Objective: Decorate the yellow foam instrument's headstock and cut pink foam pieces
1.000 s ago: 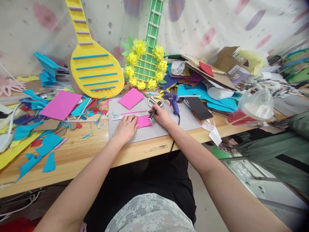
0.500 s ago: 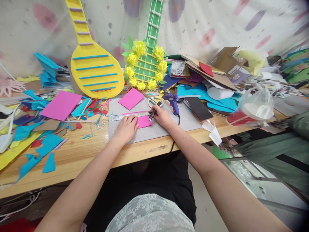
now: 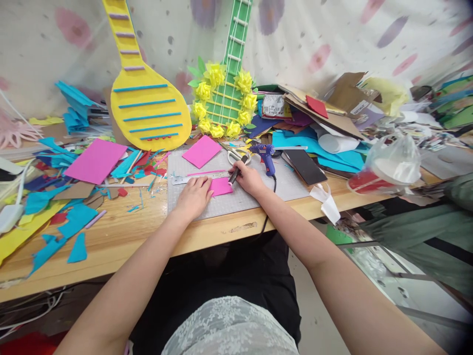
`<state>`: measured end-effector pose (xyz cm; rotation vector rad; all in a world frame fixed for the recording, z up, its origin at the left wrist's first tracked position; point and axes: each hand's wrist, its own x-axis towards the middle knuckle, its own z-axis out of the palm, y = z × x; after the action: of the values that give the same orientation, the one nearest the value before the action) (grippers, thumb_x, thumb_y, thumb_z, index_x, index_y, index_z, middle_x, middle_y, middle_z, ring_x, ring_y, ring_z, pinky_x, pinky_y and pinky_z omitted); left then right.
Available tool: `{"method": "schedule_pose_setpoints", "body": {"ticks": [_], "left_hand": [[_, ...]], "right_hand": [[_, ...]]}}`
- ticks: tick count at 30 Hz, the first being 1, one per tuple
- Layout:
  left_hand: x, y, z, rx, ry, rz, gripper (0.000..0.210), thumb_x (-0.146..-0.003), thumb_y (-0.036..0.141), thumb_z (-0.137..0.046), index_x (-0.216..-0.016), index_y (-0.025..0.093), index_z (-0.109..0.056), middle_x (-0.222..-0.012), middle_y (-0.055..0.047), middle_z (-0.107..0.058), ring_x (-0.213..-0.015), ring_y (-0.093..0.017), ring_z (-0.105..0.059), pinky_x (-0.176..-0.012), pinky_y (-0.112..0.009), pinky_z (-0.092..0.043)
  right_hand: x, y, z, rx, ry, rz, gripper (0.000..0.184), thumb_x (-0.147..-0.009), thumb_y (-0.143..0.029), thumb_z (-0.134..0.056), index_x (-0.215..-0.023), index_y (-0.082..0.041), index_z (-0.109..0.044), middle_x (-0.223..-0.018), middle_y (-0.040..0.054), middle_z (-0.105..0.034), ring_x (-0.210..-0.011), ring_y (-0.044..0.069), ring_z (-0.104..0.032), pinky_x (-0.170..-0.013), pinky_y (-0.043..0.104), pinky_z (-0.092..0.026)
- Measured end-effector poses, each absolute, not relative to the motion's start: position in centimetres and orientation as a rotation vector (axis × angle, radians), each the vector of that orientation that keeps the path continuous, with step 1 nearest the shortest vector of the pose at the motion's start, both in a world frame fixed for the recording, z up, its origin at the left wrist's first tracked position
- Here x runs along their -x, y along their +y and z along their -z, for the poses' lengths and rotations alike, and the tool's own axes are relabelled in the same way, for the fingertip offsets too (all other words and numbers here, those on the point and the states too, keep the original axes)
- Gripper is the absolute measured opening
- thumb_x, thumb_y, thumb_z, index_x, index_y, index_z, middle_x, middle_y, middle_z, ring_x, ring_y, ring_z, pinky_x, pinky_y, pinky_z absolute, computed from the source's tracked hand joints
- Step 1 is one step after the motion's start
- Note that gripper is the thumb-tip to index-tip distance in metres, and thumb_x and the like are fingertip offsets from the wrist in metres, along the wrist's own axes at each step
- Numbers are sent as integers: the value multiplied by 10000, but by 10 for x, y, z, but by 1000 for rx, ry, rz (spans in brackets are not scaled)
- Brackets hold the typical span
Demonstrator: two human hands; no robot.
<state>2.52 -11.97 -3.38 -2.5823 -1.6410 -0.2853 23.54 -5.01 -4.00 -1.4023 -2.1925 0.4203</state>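
Note:
My left hand (image 3: 195, 196) lies on the near side of a small pink sheet (image 3: 220, 186), its fingers stretched out and pressing down, fingertips close to a metal ruler (image 3: 180, 180). In my right hand (image 3: 248, 178) is a thick black pen-shaped tool (image 3: 235, 173); its pale lower end sits at the sheet's right edge, and its exact kind is unclear. Just beyond the ruler runs a thin pink strip (image 3: 207, 172). All of this rests on a grey cutting mat (image 3: 258, 201). Behind my right hand lie white-handled scissors (image 3: 232, 157), partly hidden.
A blue glue gun (image 3: 265, 157) and a black phone (image 3: 304, 166) lie to the right. Another pink sheet (image 3: 201, 151) is at the mat's back. Yellow (image 3: 151, 111) and green (image 3: 228, 101) paper instruments lean behind. Blue scraps (image 3: 77, 219) litter the left; a bagged cup (image 3: 384, 170) stands right.
The view has shifted very slightly, so everything sits a little further right. Both hands, the pink sheet and the black tool keep their positions relative to each other.

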Motion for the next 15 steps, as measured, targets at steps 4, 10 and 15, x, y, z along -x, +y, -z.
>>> {"method": "schedule_pose_setpoints", "body": {"ticks": [4,10,15], "left_hand": [[-25,-120,34,2577,-1653,296,447,-933,313,-337,-1296,100,-487,-1292,-128,-520,-1111,-255,-457,-1012,-382,-343],[-25,-121,34,2575,-1654,279,457,-937,315,-330,-1303,88,-481,-1293,-123,-522,-1109,-255,-454,-1009,-376,-347],[-26,-121,32,2563,-1670,287,448,-937,305,-333,-1300,91,-486,-1278,-123,-535,-1093,-257,-463,-987,-384,-370]], "right_hand": [[-236,-50,40,1384,-2199,-421,191,-826,-151,-513,-988,-243,-471,-1019,-2,-699,-963,179,-645,-834,335,-493],[-236,-49,41,1378,-2203,-420,220,-822,-151,-514,-1012,-254,-476,-1020,-1,-697,-951,175,-643,-822,335,-497],[-236,-50,41,1415,-2205,-402,205,-834,-161,-497,-1020,-247,-484,-1004,9,-698,-935,171,-641,-813,322,-489]]}}
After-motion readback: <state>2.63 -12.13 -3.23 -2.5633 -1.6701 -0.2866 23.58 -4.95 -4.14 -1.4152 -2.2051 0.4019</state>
